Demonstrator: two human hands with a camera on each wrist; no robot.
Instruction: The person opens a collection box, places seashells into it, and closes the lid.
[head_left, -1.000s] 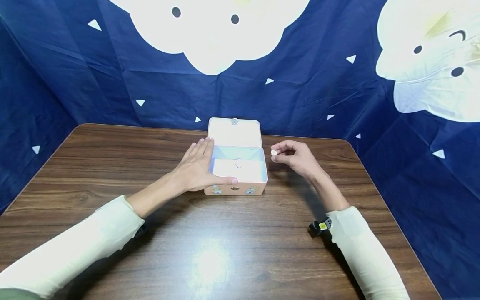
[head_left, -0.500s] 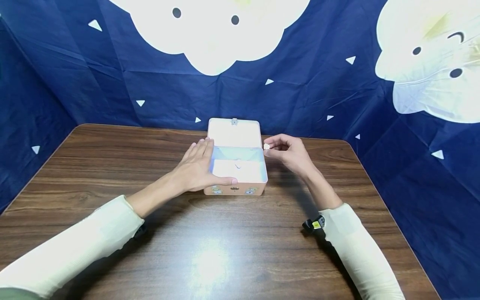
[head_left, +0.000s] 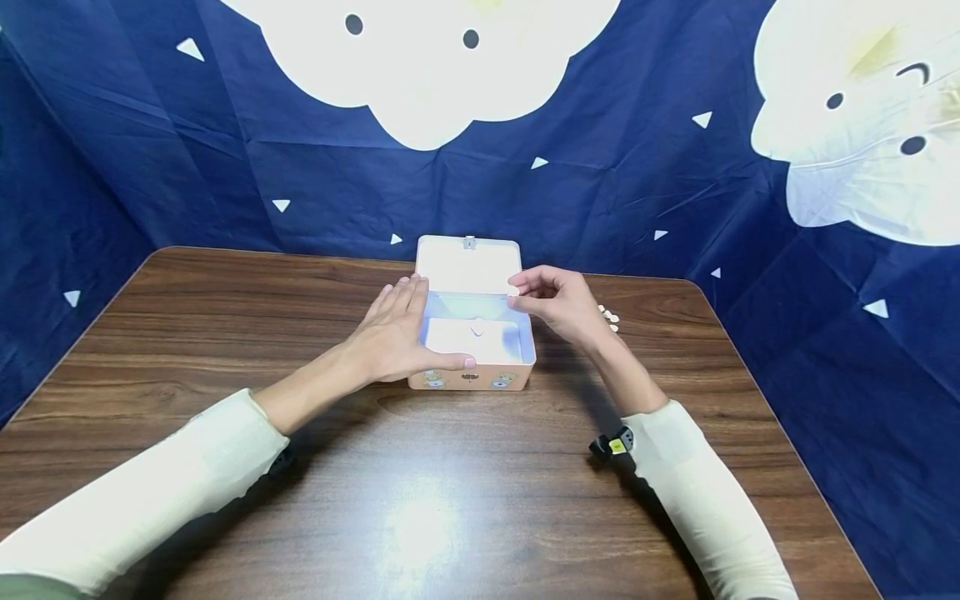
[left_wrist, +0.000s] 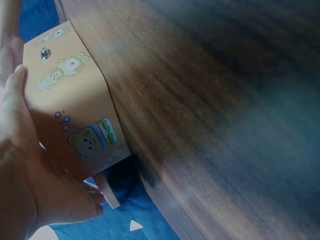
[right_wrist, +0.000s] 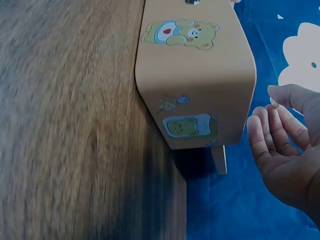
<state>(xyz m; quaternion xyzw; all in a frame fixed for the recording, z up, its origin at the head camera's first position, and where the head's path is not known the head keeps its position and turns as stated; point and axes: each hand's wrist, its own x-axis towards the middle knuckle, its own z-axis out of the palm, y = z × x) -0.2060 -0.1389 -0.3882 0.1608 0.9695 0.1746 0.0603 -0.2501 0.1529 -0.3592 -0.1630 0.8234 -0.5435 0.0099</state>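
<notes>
A tan hinged box [head_left: 438,380] with bear pictures stands on the table, its lid [head_left: 468,265] raised at the back. My left hand [head_left: 390,337] lies along the box's left side with straight fingers, the thumb over the front rim. In the left wrist view this hand [left_wrist: 30,165] rests against the box [left_wrist: 75,105]. My right hand [head_left: 562,304] is over the box's back right corner, pinching a small white piece [head_left: 513,291] between thumb and fingertips. The right wrist view shows the piece [right_wrist: 274,103] at the fingertips. A pale small shape [head_left: 477,330] shows inside the box.
Several small white pieces [head_left: 611,317] lie on the wooden table [head_left: 300,483], right of the box beyond the right wrist. A dark blue cloth [head_left: 615,208] with white clouds hangs behind the table's back edge. A metal latch [head_left: 469,243] sits on the lid's top edge.
My right hand has moved left with the white piece, from beside the box to over its back right corner, uncovering the white pieces on the table. The left hand has stayed in place.
</notes>
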